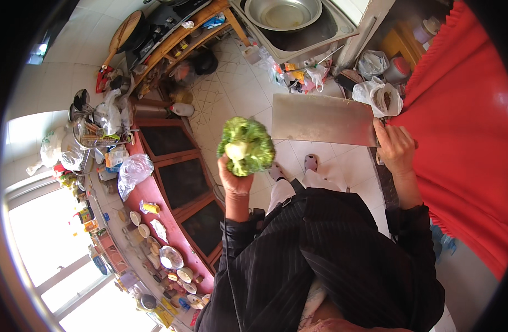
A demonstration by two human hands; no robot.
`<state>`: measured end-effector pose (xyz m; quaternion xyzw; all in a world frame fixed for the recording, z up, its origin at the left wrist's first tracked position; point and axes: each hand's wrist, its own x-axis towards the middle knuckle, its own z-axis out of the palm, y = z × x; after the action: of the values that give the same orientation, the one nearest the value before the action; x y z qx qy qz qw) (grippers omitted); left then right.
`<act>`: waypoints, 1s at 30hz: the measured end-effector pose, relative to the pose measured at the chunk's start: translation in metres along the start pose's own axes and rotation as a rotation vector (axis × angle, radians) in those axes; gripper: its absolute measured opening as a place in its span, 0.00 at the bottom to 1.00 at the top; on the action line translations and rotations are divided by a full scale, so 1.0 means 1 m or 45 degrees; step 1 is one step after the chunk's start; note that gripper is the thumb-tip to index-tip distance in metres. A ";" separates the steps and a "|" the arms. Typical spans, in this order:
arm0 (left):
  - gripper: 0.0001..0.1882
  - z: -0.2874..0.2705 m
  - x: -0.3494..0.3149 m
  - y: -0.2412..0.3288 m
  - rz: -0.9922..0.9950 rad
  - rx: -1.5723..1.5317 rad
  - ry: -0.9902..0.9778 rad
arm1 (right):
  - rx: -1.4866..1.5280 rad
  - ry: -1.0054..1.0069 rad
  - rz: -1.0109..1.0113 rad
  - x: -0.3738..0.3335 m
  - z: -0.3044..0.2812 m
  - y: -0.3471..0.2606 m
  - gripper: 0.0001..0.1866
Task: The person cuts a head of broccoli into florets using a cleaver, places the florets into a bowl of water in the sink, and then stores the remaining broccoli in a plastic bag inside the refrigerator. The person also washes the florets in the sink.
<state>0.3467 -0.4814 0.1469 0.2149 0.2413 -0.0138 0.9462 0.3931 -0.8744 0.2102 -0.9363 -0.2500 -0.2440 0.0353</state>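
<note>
Two hands are full here. Your left hand (235, 182) holds the broccoli (253, 135) up in the air over the floor (248, 105), its fingers spread part-way around the head; most of them are hidden behind it, so you cannot tell how far they wrap. The pale stem points up at you. Your right hand (396, 145) has its fingers closed on the cleaver handle, one finger lying up by the near end of the blade.

The cleaver (325, 119) lies broad side up, its free end just beside the broccoli; whether they touch, you cannot tell. To do this well, keep the blade level and steady, and leave more room between its tip and your left fingers. Hold the broccoli low on its side, firm enough not to slip, loose enough not to crush florets. Don't work the blade toward a head held in mid-air; it should have firm support under it first. Mind the red curtain (467, 127) close by your right arm, and watch your footing near the table (179, 232).
</note>
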 end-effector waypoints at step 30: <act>0.27 -0.145 -0.093 0.163 0.588 -0.478 0.067 | 0.755 -0.853 -0.016 0.122 0.185 -0.283 0.20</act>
<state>0.2209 -0.2812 0.1404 0.0857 0.2088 0.2520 0.9410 0.4290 -0.5374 0.0897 -0.9115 -0.3125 0.1549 0.2179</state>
